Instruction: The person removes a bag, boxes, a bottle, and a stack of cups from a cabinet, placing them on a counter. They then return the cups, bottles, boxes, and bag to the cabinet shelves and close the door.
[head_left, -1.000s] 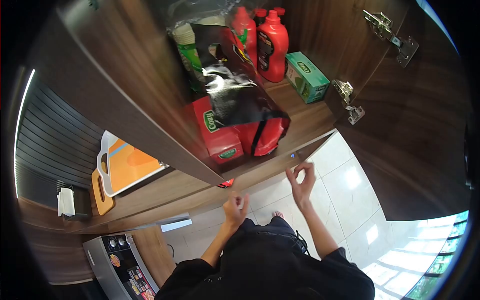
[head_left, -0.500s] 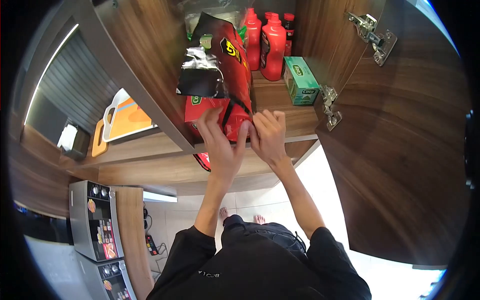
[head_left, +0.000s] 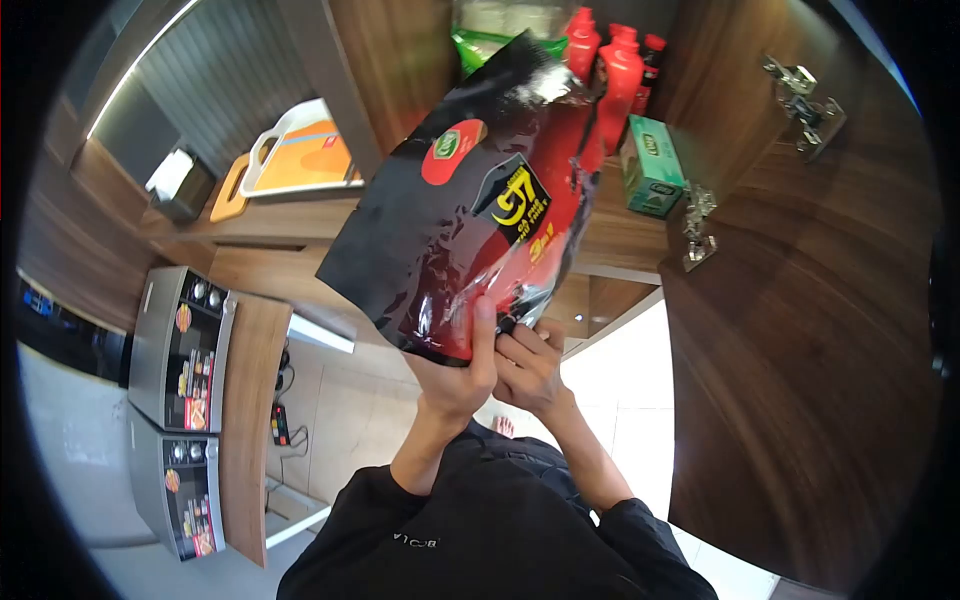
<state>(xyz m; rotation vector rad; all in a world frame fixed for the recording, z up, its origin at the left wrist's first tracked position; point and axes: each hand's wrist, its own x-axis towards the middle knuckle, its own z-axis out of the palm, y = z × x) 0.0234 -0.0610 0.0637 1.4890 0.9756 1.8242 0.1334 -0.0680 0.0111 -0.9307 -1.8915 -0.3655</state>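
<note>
A large black and red G7 coffee bag [head_left: 465,225] hangs tilted in front of the open cabinet, its printed face toward me. My left hand [head_left: 452,380] grips its bottom end, with the thumb pressed on the front and the fingers hidden behind. My right hand [head_left: 530,365] is closed on the bag's lower right corner, fingers curled, close beside the left. Behind the bag's right side stand red bottles [head_left: 619,80] and a green tea box [head_left: 652,165]. A clear and green package [head_left: 510,40] shows above the bag's top.
The cabinet door [head_left: 810,350] stands open at right, with metal hinges [head_left: 700,225]. An orange and white cutting board [head_left: 305,155] leans at left beside a dark tissue holder [head_left: 180,185]. Two stacked oven-like boxes [head_left: 180,350] stand lower left by a wooden tabletop [head_left: 250,420].
The coffee bag has come out of the cabinet toward me and turned its front to me. Both hands have drawn back with it. The red box seen beneath it before is now hidden.
</note>
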